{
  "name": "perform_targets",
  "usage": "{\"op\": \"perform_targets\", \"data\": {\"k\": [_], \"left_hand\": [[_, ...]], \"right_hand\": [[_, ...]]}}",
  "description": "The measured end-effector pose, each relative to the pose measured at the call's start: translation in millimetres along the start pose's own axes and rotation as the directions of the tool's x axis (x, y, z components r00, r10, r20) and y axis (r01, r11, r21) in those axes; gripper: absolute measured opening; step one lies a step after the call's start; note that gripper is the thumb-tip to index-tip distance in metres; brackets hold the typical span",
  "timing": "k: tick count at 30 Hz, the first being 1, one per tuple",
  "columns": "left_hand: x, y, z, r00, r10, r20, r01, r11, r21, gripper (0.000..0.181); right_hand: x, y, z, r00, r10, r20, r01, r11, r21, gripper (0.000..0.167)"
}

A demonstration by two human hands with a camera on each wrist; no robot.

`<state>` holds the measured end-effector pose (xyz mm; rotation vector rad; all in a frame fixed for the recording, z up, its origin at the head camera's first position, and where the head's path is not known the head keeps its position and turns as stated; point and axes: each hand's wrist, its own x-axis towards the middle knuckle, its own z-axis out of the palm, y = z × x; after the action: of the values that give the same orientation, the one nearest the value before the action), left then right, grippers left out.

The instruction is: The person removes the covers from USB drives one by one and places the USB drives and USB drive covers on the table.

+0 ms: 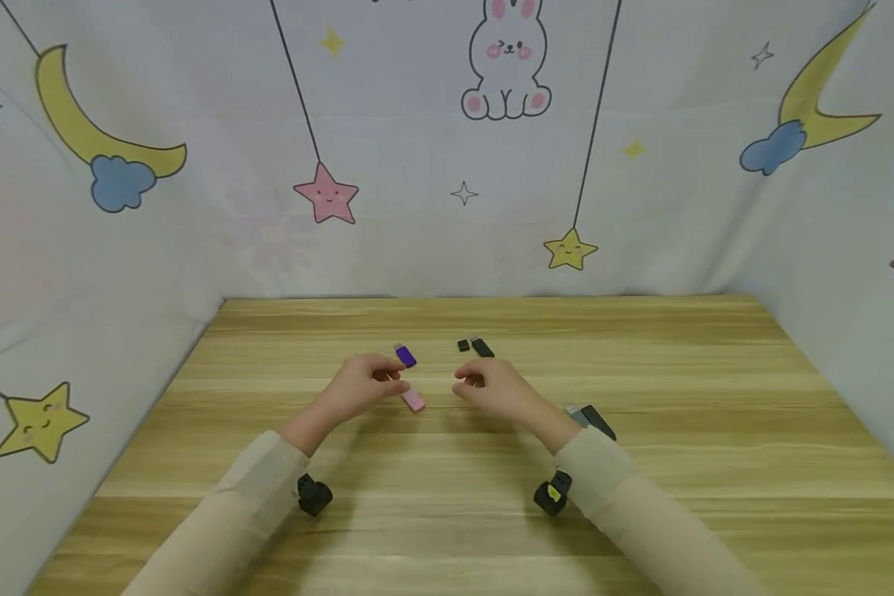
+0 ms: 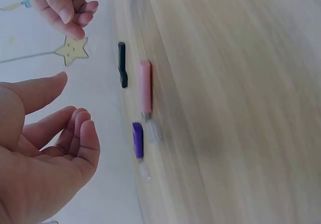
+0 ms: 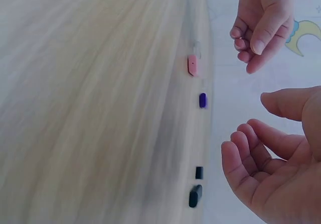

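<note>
My left hand (image 1: 361,387) hovers over the table with fingers loosely bent and nothing between them. Beneath its fingertips lies a pink USB stick (image 1: 413,400); in the left wrist view a clear cap (image 2: 155,131) shows at its end. Just behind that hand is a purple USB stick (image 1: 406,357). My right hand (image 1: 497,391), also holding nothing, hangs above the table with thumb and fingertips apart. Behind it lie a black USB stick (image 1: 483,347) and a small black cap (image 1: 463,345).
By the right forearm lie a grey USB stick (image 1: 577,415) and a dark, flat oblong piece (image 1: 599,421), partly covered by the sleeve. The wooden table (image 1: 432,530) meets a white cloth backdrop (image 1: 417,141) at the back and sides.
</note>
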<state>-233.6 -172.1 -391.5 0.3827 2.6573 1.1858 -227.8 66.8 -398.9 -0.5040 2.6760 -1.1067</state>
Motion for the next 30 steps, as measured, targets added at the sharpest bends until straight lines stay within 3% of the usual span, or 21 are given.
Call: {"op": "perform_targets", "data": {"k": [7,13,18,25,30], "left_hand": [[-7.1,21.1,8.9,0.994,0.099,0.036,-0.097,0.994,-0.047,0.039],[-9.6,39.6,18.9,0.978,0.2,0.065,-0.194,0.977,-0.091,0.037],[-9.4,53.3,30.8,0.968,0.242,0.063,-0.234,0.966,-0.109,0.034],[-7.2,69.2,52.0,0.939,0.324,0.118,-0.309,0.942,-0.135,0.032],[-4.7,79.4,67.5,0.915,0.374,0.153,-0.35,0.923,-0.16,0.031]], "right_hand": [[-35.0,10.0,-27.8,0.996,-0.076,-0.054,0.075,0.997,-0.018,0.033],[-64.5,23.8,-43.7,0.988,-0.115,-0.102,0.113,0.993,-0.023,0.029],[-84.5,31.0,-52.0,0.98,-0.143,-0.137,0.141,0.99,-0.027,0.029],[-110.6,41.2,-58.9,0.98,-0.105,-0.17,0.11,0.994,0.017,0.029],[-125.8,48.6,-59.6,0.972,-0.124,-0.199,0.125,0.992,-0.008,0.027]]}}
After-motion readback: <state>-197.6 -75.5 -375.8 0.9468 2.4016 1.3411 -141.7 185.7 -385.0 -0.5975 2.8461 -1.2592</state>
